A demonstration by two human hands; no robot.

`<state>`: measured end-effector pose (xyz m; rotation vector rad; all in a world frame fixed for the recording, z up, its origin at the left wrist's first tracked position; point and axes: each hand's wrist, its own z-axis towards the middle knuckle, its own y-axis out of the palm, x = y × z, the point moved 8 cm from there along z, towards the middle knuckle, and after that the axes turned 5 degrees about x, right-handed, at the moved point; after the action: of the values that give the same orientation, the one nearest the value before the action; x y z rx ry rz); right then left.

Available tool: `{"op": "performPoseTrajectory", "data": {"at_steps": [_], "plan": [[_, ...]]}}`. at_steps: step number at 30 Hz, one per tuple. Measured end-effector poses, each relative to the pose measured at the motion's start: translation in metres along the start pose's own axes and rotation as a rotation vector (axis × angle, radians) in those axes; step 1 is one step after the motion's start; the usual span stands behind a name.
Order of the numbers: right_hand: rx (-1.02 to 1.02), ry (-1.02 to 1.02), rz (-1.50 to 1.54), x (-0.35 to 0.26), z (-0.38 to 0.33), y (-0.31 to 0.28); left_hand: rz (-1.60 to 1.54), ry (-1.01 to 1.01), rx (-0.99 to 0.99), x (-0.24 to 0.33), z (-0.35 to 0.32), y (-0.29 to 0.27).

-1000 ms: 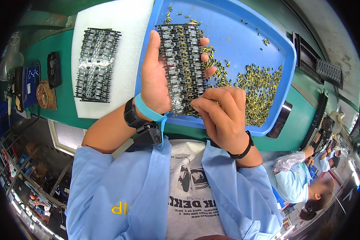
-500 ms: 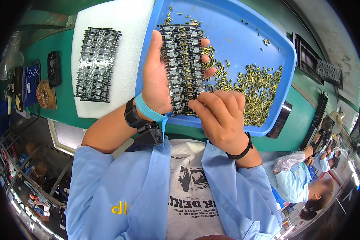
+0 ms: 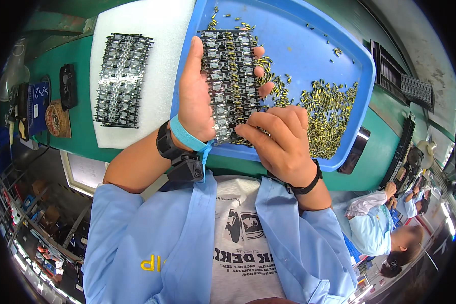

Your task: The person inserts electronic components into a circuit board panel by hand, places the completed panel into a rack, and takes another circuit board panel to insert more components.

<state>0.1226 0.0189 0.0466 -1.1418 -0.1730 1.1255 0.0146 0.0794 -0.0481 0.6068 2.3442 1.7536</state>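
Note:
My left hand (image 3: 195,99) holds a black circuit board panel (image 3: 222,81) above the near left part of a blue tray (image 3: 309,55). Its thumb lies along the panel's left edge, and the fingertips curl round the right edge. Down the panel's middle runs a column of small yellow-and-black cylindrical parts, likely capacitors. At the panel's near end, my right hand (image 3: 283,139) is closed in a pinch with its fingertips against the board. Whatever sits between those fingertips is hidden. Many loose parts (image 3: 327,119) of the same kind lie heaped in the tray's right side.
Left of the tray, a second panel (image 3: 121,81) rests on a white foam sheet (image 3: 159,66). A black case (image 3: 67,86) and a round coil (image 3: 58,119) lie further left on the green bench. Black racks (image 3: 390,71) stand beyond the tray; a co-worker (image 3: 372,228) sits at right.
My right hand has shifted slightly up and left along the panel's near end, still pinched. The panel and my left hand have barely moved.

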Motion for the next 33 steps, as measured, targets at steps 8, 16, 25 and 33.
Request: {"op": "performPoseTrajectory", "data": {"at_steps": [8, 16, 25, 33], "plan": [[0.062, -0.074, -0.068, -0.006, 0.000, -0.003, -0.170, -0.066, -0.114, 0.003, -0.003, 0.005], [0.137, -0.133, -0.129, -0.007, -0.003, -0.007, -0.185, -0.023, -0.141, 0.006, -0.004, 0.007], [0.187, -0.102, -0.060, -0.004, -0.006, -0.008, -0.201, -0.023, -0.150, 0.007, -0.004, 0.010], [0.162, -0.070, -0.017, 0.001, -0.004, -0.010, -0.252, -0.071, -0.046, 0.004, -0.005, 0.011]]}}
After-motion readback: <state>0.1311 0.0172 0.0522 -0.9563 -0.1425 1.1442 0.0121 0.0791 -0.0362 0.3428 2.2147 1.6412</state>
